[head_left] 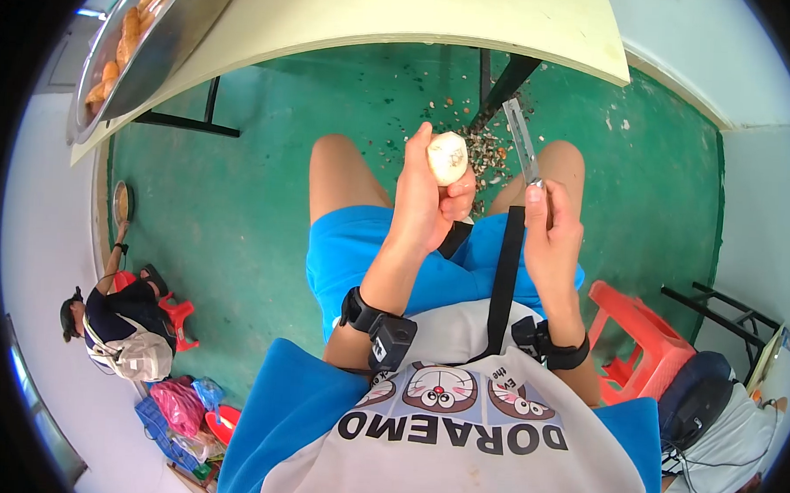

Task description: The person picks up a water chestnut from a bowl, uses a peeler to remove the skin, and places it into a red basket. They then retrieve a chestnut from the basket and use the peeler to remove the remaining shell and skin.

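You are wearing a white-and-blue shirt (341, 473) bearing "DORAEMO" (453, 431) in bold black capitals across the chest, upside down in this view. Nearer its lower edge, smaller lettering (500, 374) is showing "the" and "Ev"; the rest is escaping legibility.

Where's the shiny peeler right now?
In the head view, the metal peeler is in the person's right hand, its blade end near the black table leg, just right of the pale peeled piece in the left hand.

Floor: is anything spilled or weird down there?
Yes: loose pale and brown scraps lie scattered on the green floor near a dark table leg. That looks messy because they aren't in any container.
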Action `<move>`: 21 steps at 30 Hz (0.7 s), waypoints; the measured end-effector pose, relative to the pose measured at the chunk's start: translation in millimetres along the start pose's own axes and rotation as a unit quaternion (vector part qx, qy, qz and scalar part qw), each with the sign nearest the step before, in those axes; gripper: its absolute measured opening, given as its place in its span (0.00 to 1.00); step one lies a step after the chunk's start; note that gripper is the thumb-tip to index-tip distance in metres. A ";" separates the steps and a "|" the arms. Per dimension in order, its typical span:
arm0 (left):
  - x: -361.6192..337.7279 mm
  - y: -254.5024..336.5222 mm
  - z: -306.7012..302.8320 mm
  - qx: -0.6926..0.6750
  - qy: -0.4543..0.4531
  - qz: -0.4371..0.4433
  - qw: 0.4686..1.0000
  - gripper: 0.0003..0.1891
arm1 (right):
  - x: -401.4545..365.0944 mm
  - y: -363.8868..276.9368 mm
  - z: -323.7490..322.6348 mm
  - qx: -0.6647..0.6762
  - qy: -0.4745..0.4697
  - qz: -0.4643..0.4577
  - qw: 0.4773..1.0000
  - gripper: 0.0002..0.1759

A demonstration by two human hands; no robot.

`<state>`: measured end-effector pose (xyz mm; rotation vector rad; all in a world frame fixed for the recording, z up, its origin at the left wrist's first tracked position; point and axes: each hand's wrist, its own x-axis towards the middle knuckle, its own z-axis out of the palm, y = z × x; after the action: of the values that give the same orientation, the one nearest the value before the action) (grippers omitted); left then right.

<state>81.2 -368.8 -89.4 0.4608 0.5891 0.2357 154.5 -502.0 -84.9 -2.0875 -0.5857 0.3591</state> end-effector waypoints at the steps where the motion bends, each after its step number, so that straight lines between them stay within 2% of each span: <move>1: 0.1 -0.6 0.7 0.001 0.002 0.002 1.000 0.23 | -1.9 -0.3 -0.2 0.029 -0.011 0.009 0.999 0.16; 3: -0.7 0.4 0.0 -0.052 -0.021 -0.030 0.998 0.24 | -6.3 2.8 2.3 0.068 -0.016 0.010 0.997 0.16; 5: -2.5 -0.1 1.9 -0.030 -0.011 -0.017 0.999 0.25 | -11.0 2.2 2.2 0.106 -0.019 0.014 0.994 0.16; 9: -3.7 -8.1 9.9 0.033 0.006 0.024 0.999 0.28 | -18.6 -3.1 -1.8 0.053 -0.021 -0.044 0.997 0.15; 12: -2.9 -4.9 9.1 0.034 0.010 0.003 0.999 0.29 | -20.6 -10.6 3.8 0.027 -0.029 -0.068 0.997 0.14; 13: -3.1 -5.2 5.2 -0.003 0.014 0.000 1.000 0.27 | -21.2 -12.7 5.8 0.025 -0.034 -0.092 0.995 0.14; 18: -7.6 -21.7 18.7 -0.005 0.051 0.021 0.998 0.23 | -26.9 -1.0 -8.1 -0.021 -0.017 -0.179 0.984 0.13; 21: -8.8 -16.4 17.6 -0.009 0.066 0.023 0.998 0.23 | -26.7 -3.6 -2.6 -0.043 -0.019 -0.189 0.981 0.13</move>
<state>85.7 -392.3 -80.1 0.4448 0.7052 0.3166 132.2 -516.3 -79.7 -1.9989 -1.0158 0.1554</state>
